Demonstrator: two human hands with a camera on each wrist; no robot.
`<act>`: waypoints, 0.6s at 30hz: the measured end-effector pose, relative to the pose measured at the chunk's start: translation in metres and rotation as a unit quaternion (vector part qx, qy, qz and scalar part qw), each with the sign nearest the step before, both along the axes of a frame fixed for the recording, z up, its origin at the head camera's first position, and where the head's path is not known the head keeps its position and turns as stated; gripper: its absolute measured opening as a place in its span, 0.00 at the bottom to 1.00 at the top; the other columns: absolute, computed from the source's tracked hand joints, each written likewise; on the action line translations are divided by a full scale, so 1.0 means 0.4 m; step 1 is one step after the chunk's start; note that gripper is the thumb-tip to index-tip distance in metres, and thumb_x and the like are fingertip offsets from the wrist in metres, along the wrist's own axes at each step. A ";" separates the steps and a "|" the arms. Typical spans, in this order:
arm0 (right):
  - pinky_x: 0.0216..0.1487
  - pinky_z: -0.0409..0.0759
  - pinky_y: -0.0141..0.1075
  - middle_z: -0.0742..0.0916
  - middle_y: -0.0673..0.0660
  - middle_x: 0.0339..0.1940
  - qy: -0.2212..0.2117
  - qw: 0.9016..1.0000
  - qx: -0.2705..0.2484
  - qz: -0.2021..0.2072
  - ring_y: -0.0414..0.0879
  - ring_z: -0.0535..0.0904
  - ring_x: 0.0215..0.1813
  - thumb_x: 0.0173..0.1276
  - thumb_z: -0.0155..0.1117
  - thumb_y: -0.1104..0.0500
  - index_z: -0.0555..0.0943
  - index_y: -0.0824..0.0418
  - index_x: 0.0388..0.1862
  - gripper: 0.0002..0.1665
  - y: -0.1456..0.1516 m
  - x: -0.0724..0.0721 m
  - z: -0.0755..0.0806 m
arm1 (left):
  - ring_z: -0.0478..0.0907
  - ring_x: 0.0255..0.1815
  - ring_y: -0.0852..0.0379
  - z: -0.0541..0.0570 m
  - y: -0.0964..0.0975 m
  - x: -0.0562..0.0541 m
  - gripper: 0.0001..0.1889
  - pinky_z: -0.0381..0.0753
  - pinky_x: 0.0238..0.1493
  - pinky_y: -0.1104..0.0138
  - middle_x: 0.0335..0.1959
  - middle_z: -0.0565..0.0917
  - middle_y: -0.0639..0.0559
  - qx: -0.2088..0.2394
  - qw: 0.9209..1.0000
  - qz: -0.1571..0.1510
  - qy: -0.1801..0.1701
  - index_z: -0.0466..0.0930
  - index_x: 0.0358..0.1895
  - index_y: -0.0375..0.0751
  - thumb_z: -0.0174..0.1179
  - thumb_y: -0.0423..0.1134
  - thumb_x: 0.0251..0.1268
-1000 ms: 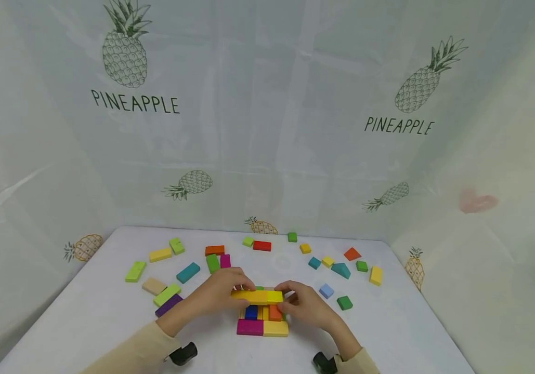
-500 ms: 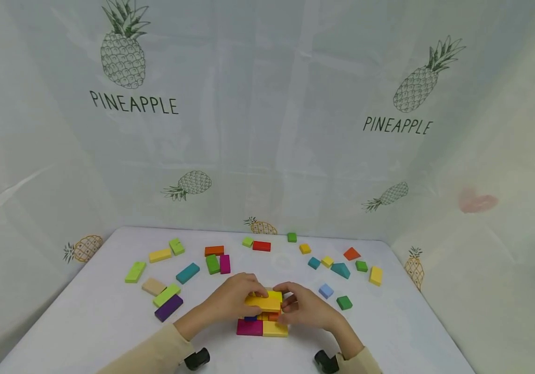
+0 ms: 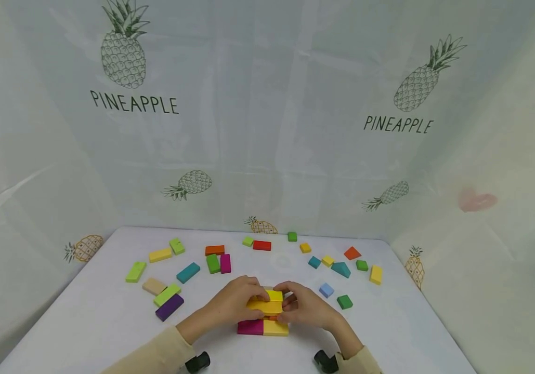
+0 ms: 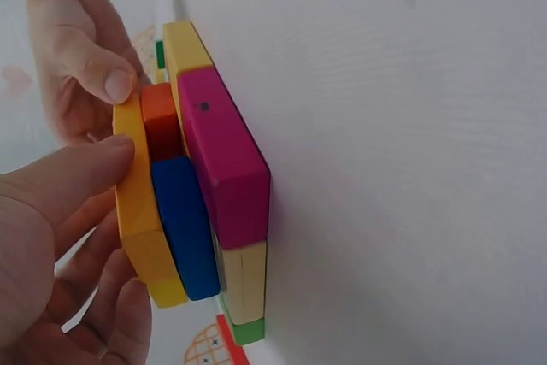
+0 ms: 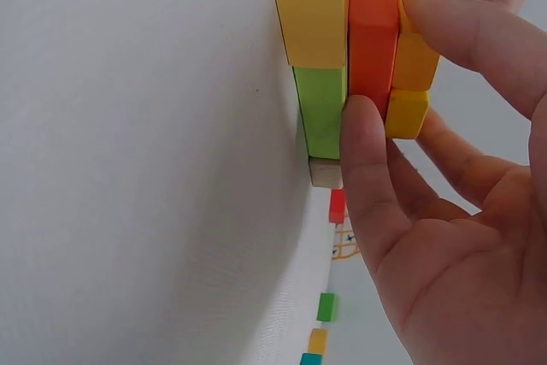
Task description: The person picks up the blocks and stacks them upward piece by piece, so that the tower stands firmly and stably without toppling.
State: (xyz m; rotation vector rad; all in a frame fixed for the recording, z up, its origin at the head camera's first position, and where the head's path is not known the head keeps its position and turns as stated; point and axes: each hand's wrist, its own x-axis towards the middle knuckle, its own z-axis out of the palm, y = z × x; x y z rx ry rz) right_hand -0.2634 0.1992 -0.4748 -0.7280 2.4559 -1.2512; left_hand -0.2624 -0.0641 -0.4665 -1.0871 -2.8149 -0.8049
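Note:
A low layered stack of wooden blocks stands near the table's front. Its bottom layer shows a magenta block [image 3: 250, 327], a pale yellow block [image 3: 275, 328] and, in the right wrist view, a light green block [image 5: 320, 113]. Above these lie a blue block [image 4: 184, 228] and an orange block [image 5: 373, 36]. On top sits a long yellow block [image 3: 265, 307] with a brighter yellow block [image 3: 275, 295] behind it. My left hand [image 3: 231, 303] pinches the long yellow block from the left, thumb on its near face. My right hand [image 3: 305, 308] holds its right end, one fingertip against the orange block.
Loose blocks lie left of the stack, among them a purple block [image 3: 169, 307] and a teal block [image 3: 188, 272]. A red block [image 3: 262, 245] lies at the back. To the right are a blue cube [image 3: 326, 290] and a green block [image 3: 344, 302]. A pineapple-print curtain [image 3: 267, 130] hangs behind.
The left hand has moved right and toward the front, bringing the long yellow block down onto the blue and orange layer. The right hand has stayed close to the stack's right end.

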 end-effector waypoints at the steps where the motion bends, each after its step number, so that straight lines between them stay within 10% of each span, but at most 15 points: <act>1: 0.52 0.85 0.30 0.85 0.51 0.55 0.001 1.000 -0.003 0.001 0.49 0.82 0.49 0.66 0.80 0.55 0.78 0.54 0.69 0.34 0.001 0.000 0.000 | 0.73 0.43 0.68 -0.002 -0.002 -0.001 0.18 0.81 0.49 0.73 0.42 0.81 0.68 -0.001 1.000 0.004 -0.001 0.91 0.55 0.58 0.78 0.50 0.62; 10: 0.55 0.87 0.35 0.84 0.52 0.56 0.007 1.000 -0.001 0.000 0.49 0.82 0.48 0.66 0.80 0.56 0.78 0.54 0.68 0.33 -0.002 0.002 0.003 | 0.76 0.62 0.54 0.003 -0.050 -0.004 0.42 0.82 0.66 0.48 0.64 0.79 0.57 -0.006 0.995 0.050 -0.084 0.77 0.75 0.56 0.82 0.53 0.54; 18: 0.53 0.86 0.31 0.84 0.49 0.54 0.009 1.000 0.010 -0.003 0.47 0.82 0.48 0.66 0.81 0.55 0.78 0.51 0.68 0.33 -0.001 0.000 0.001 | 0.75 0.42 0.61 -0.008 -0.062 -0.013 0.36 0.82 0.45 0.70 0.47 0.81 0.63 0.026 0.991 0.032 -0.128 0.81 0.70 0.50 0.81 0.49 0.58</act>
